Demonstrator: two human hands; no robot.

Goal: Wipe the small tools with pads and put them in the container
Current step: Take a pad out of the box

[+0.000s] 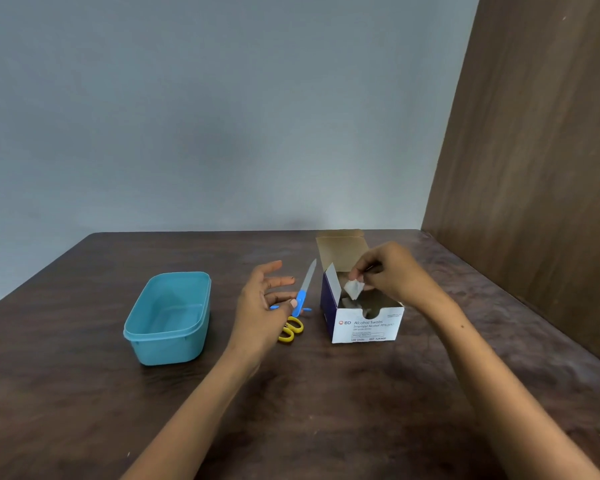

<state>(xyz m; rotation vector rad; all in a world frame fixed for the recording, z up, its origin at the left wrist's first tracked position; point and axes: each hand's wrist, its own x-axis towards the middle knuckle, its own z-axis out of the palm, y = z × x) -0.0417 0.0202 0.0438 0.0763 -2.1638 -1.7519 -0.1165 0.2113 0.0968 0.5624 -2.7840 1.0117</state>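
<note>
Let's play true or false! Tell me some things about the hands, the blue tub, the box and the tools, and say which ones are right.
1. The right hand pinches a white pad above the open box. True.
2. The tub already has tools in it. False: nothing shows inside it.
3. The left hand grips the scissors. False: its fingers are spread and hold nothing; the scissors lie on the table.
4. The nail file lies between the tub and the box. True.
5. The box is shut. False: its flap stands up.
</note>
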